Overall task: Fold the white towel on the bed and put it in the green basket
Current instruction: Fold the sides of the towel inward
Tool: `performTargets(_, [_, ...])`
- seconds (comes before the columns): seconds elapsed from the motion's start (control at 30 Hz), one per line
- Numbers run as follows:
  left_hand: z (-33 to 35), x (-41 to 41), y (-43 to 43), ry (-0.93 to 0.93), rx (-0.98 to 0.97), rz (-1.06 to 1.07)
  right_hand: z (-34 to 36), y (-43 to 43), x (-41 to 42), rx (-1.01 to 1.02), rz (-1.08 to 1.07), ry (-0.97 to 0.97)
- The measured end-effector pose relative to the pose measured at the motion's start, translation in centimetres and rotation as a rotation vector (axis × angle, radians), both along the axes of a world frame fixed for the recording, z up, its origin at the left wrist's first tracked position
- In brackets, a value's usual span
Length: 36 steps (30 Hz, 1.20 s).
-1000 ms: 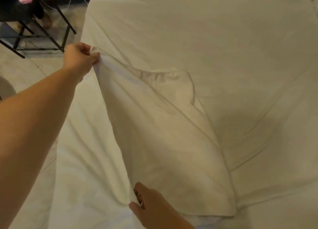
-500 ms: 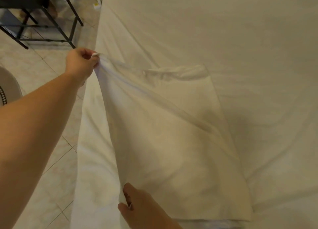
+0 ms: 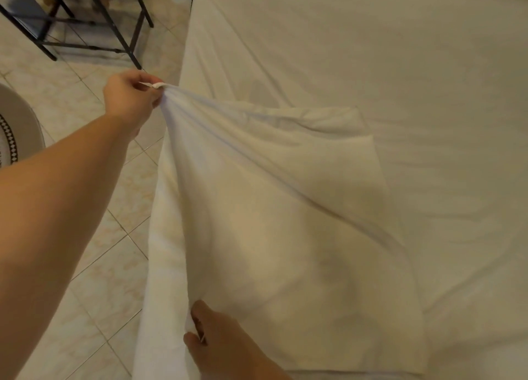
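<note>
The white towel (image 3: 285,222) lies over the left part of the bed (image 3: 400,65), doubled over, with its left edge lifted off the sheet. My left hand (image 3: 130,98) pinches the far left corner of the towel, held up beyond the bed's left edge. My right hand (image 3: 220,342) grips the near left corner at the bottom of the view. The towel stretches taut between both hands, while its right side rests flat on the sheet. No green basket is in view.
A tiled floor (image 3: 108,279) runs along the left of the bed. A black metal-framed stand (image 3: 94,22) is at the top left. A round pale object (image 3: 17,134) sits at the far left edge.
The view has shifted, so more floor shows at the left. My left hand has pulled its corner further out past the bed edge, bunching the cloth there. Both hands keep their grip.
</note>
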<state>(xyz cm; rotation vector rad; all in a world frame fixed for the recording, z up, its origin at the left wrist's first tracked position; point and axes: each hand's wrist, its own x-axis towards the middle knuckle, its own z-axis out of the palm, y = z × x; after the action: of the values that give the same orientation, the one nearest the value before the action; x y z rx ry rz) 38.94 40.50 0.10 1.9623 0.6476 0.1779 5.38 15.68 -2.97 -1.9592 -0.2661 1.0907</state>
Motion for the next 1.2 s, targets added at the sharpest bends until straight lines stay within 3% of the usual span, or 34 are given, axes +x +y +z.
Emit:
performTargets(0.3, [-1.6, 1.0, 1.7, 0.049, 0.05, 0.118, -1.1, 3.0, 0.6, 0.027, 0.021, 0.005])
performTargets(0.8, [-5.4, -1.6, 1.0, 0.259, -0.01, -0.17, -4.3, 1.9, -1.9, -0.058, 0.085, -0.057])
performTargets(1.2, [-5.1, -4.0, -1.0, 0.25, 0.033, -0.206, -4.1, -1.3, -1.5, -0.135, -0.017, -0.063])
